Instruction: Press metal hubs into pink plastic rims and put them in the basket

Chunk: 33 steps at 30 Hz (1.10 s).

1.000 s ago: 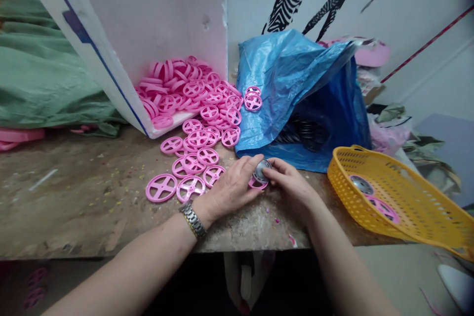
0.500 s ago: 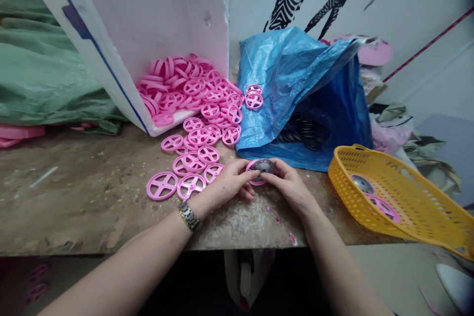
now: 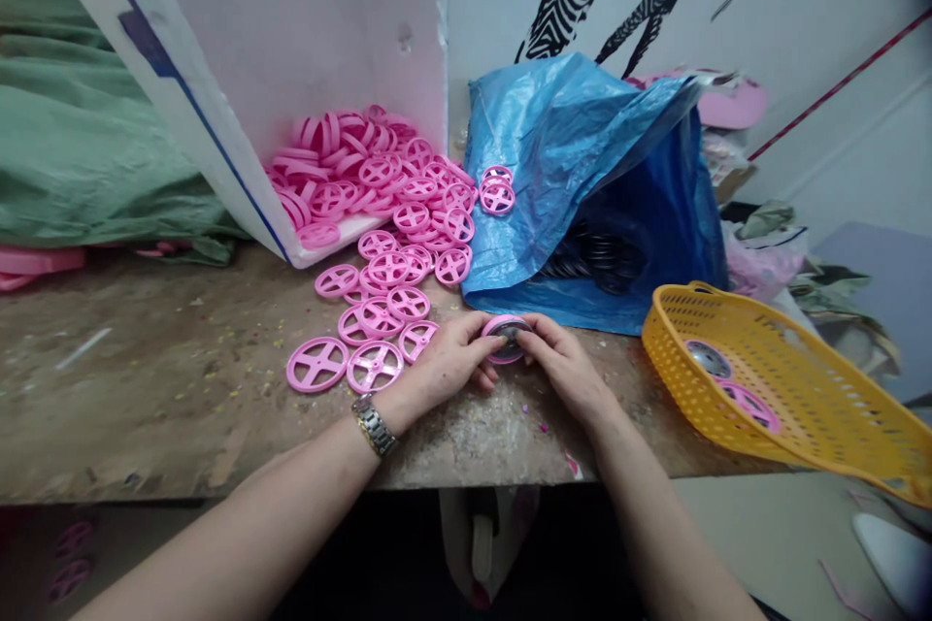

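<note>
Between my two hands, just above the front of the workbench, is a pink plastic wheel rim with a dark grey disc set against its face. My left hand, with a metal watch at the wrist, grips the left edge, its thumb on the disc. From the other side my right hand pinches the right edge, thumb also pressing on the disc. The undersides of the fingers are hidden. Loose pink wheels with four-spoke crosses lie just left of my left hand.
A white foam box on its side spills a heap of pink wheels. Behind my hands, a blue plastic bag holds black round parts. A yellow basket at right contains a grey disc and a pink wheel.
The grey disc has shifted left over the pink wheel and now sits more centred inside its rim. My right hand has moved slightly left with it.
</note>
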{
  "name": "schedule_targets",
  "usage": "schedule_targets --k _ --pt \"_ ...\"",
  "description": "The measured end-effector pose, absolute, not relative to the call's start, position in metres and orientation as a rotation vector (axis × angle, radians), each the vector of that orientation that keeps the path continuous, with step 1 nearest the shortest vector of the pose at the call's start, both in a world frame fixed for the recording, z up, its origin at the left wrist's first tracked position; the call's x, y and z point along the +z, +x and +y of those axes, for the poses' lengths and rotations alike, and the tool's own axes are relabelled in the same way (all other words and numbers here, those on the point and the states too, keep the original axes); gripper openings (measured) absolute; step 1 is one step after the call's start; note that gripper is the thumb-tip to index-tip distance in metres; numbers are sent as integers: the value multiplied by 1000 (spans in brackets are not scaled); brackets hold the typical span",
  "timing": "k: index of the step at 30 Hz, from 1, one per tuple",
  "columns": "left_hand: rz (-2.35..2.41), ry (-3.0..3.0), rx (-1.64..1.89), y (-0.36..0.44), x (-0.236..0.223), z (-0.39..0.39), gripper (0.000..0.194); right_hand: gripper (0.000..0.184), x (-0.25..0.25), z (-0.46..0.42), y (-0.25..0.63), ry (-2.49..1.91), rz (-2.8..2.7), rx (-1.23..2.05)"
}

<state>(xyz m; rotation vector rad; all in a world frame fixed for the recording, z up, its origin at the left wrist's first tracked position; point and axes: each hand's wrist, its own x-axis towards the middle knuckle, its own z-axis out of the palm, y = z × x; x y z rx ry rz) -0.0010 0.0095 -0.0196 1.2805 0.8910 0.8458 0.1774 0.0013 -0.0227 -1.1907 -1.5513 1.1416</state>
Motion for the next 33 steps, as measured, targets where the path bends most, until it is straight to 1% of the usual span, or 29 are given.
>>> schedule_targets --k 4,9,14,19,26,28,30,33 --pt "848 1325 817 -2 -18 6 32 22 -24 2 177 -1164 -1478 1165" --pt "905 1434 807 -4 -16 4 38 18 -23 0 176 -1127 -1475 1177" --pt "986 1617 913 -4 -15 -1 35 15 -21 -4 172 -1148 -1513 1080" --pt "1027 1645 966 -1 -14 -3 28 13 -23 -7 167 -1188 -1513 973" --pt "969 1572 818 -2 -14 0 29 20 -23 -5 169 -1217 -1437 1046" --pt "943 1557 788 -1 -15 0 33 23 -22 -5 170 -1219 -1418 1076" --pt "953 1538 784 -1 -17 1 35 22 -22 -5 170 -1201 -1424 1119" --pt "968 1501 810 -1 -18 0 33 21 -21 -5 169 -1158 -1452 1151"
